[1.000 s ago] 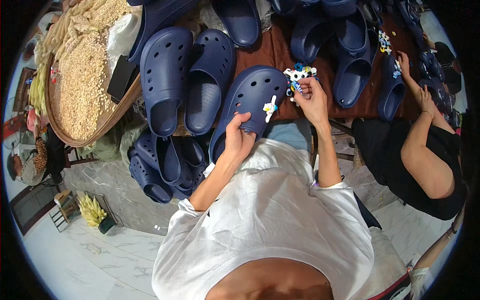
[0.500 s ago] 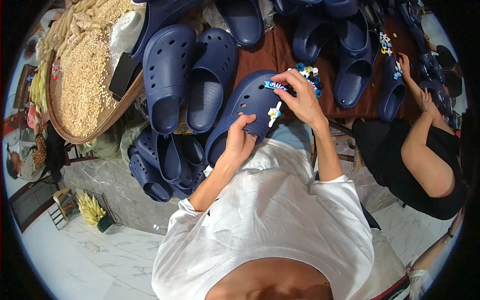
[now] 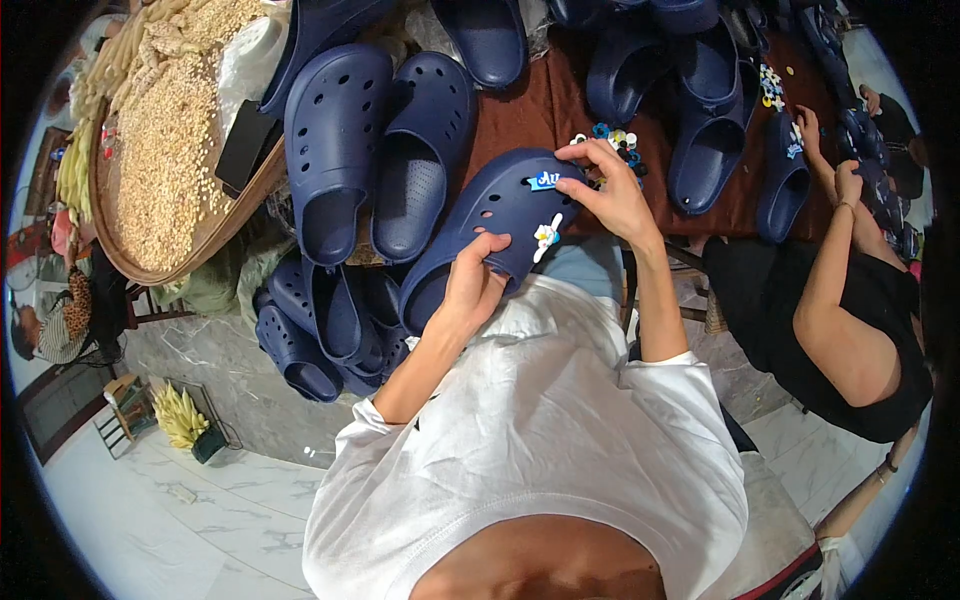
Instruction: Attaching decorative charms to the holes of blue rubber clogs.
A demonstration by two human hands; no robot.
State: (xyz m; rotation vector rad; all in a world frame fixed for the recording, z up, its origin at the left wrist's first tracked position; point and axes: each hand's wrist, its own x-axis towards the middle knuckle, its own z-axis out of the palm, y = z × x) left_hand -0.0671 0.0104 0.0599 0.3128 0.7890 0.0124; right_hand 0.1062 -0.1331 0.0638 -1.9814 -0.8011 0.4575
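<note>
My left hand [image 3: 474,278] is closed on the heel-side opening of a navy blue clog [image 3: 497,193], its thumb on top and the other fingers mostly hidden. The clog's toe tilts away to the upper right. My right hand [image 3: 618,198] is curled at the toe, thumb against a small blue shoe charm [image 3: 544,181] with white lettering, index finger over the toe's edge. Nearer to me, a white figure-shaped charm [image 3: 546,239] sits on the clog's side. Just beyond my right hand lies a pile of white, black, blue and yellow charms [image 3: 620,140].
More navy clogs [image 3: 335,130] stand left of my hands and at the back right [image 3: 708,150] on the brown-covered table [image 3: 530,100]. A round tray [image 3: 160,275] of kernels holds a black phone [image 3: 245,150]. A co-worker's hand [image 3: 808,128] touches another clog at right.
My right index finger has moved off the blue charm to the toe's edge, and the thumb covers part of the lettering. The clog has shifted slightly toward me and left.
</note>
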